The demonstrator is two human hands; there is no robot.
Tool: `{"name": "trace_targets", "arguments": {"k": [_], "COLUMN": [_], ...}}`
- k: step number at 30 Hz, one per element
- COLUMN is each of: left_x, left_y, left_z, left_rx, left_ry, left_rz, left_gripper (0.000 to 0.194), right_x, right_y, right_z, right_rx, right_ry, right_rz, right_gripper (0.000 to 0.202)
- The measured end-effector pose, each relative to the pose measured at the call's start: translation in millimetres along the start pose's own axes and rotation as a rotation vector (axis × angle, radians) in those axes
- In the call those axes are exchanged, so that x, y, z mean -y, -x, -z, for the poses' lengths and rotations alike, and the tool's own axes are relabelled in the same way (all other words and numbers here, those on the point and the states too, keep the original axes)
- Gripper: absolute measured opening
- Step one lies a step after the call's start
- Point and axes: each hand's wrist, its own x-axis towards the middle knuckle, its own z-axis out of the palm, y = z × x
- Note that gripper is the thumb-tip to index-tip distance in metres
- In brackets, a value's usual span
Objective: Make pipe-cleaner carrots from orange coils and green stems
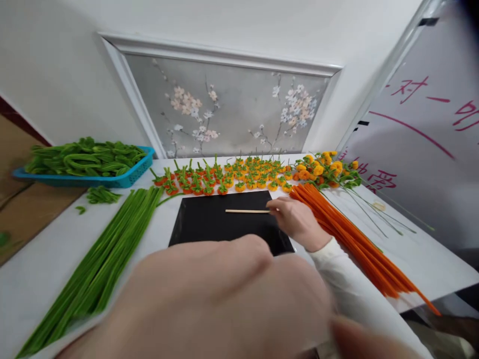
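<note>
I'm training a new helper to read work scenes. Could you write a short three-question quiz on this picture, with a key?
1. Multiple choice: what is the right hand touching?
A) a green strip
B) a pale stick
C) a yellow flower

2. True or false: the blue basket stands to the right of the black board.

3. Fill in the blank: the bundle of long strips lying to the right of the black board is ____ in colour.

Key:
1. B, the pale stick, whose end is at the fingertips.
2. False: the blue basket stands to the left.
3. Orange.
</note>
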Motion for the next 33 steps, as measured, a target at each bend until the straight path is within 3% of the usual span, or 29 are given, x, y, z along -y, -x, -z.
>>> {"name": "trace_targets", "arguments": {"k": [2,3,5,8,11,14,17,22,28,31,33], "left_x": [-7.6,-7.6,0.6,27.4,53.0,65.4,69.2,75.3,81.9,82.6,82.8], "left_y": [-31.3,-41.8,-50.4,-41.3,-27.7,-22.2,-22.9,-20.9,-13.5,-11.5,-10.1], "left_z": [-3.2,-6.8,-17.3,-36.1,-50.9,-56.5,-55.0,-52.2,-55.7,-57.7,-59.1], "left_rx": [0.197,0.182,0.187,0.216,0.269,0.197,0.109,0.066,0.053,0.061,0.078], "left_ry": [-0.023,-0.034,-0.021,0.136,0.259,0.246,0.103,0.034,0.03,0.054,0.07], "left_rz": [-0.096,-0.113,-0.021,0.165,0.262,0.263,0.159,0.138,0.127,0.132,0.118], "left_gripper": [0.028,0.033,0.033,0.03,0.034,0.035,0.033,0.035,0.034,0.032,0.032], "right_x": [-14.8,-20.8,-28.9,-33.0,-33.3,-35.4,-40.2,-46.4,-47.8,-47.2,-46.0], "right_y": [-1.2,-1.6,-2.7,-5.8,-9.0,-10.7,-11.6,-13.4,-15.8,-12.4,-6.5], "right_z": [3.9,4.7,4.0,0.1,-2.8,-3.5,-3.2,-0.3,23.6,44.7,58.7], "right_rx": [-0.009,-0.001,0.014,0.015,0.003,-0.025,-0.104,-0.327,-0.959,-1.155,-1.214], "right_ry": [0.085,0.119,0.176,0.236,0.257,0.242,0.202,0.055,-0.485,-0.574,-0.507], "right_rz": [-0.056,-0.071,-0.096,-0.127,-0.126,-0.099,-0.095,-0.129,-0.075,-0.045,-0.027], "right_gripper": [0.021,0.019,0.016,0.016,0.019,0.016,0.013,0.015,0.019,0.018,0.017]}}
